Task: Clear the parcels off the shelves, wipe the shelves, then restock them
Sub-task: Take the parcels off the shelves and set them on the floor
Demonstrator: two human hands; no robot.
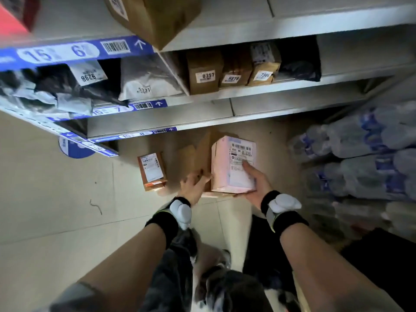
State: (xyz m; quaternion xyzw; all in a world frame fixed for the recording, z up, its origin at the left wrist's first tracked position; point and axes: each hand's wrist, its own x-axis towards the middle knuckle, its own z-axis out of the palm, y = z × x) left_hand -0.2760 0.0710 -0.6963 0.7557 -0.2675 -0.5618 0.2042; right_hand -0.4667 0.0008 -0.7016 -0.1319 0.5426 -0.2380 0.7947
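Both hands (pixel 254 183) grip pale labelled parcel (pixel 233 164) above floor (pixel 56 199).

Single head-worn wide-angle view, looking steeply down, close over forearms, facing shelving (pixel 247 91)

Pale pink parcel (pixel 233 164) up front, white label striped with a black barcode. Behind it, plain brown cardboard boxes (pixel 203 72) with white number tags — black digits. Shelf edge strips (pixel 74 50) run bright blue with white ovals (barcodes there too). Black and grey mailer bags (pixel 67 86) on the left, black wristbands (pixel 283 218) with white pods, cream floor tiles (pixel 45 188).
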